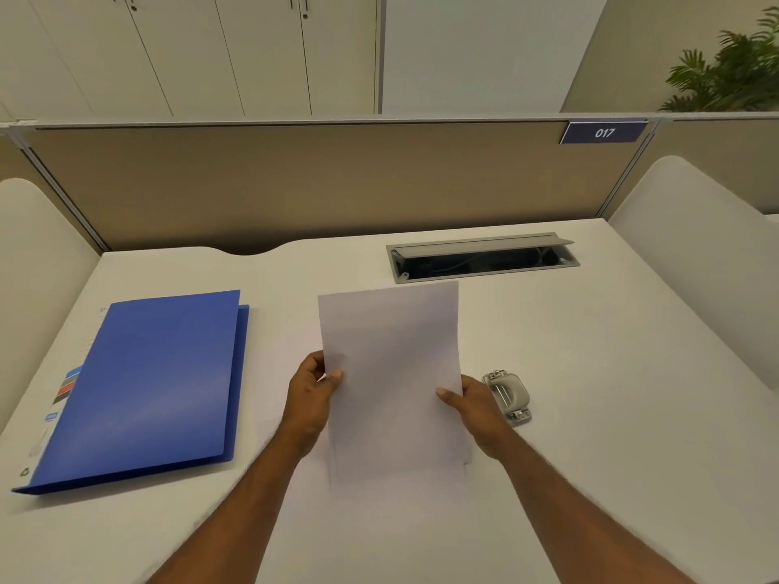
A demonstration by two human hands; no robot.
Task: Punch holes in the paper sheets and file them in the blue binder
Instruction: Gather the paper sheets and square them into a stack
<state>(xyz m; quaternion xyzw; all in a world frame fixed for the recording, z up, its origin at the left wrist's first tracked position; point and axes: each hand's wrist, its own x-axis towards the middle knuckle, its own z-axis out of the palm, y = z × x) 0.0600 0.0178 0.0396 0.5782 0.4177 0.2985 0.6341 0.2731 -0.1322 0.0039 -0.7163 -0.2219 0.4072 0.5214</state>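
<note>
I hold white paper sheets (392, 373) upright over the middle of the white desk, their lower edge resting near the desk surface. My left hand (310, 398) grips the left edge, thumb on the front. My right hand (472, 408) grips the right edge the same way. The blue binder (151, 385) lies closed and flat on the desk to the left, apart from my left hand. A small grey metal hole punch (508, 396) sits on the desk just right of my right hand, partly hidden behind it.
An open grey cable tray (480, 257) is set into the desk (611, 373) behind the paper. A beige partition (295, 183) with a blue "017" tag (603, 131) closes the far side. White side panels (708, 246) flank the desk. A green plant (733, 65) stands far right.
</note>
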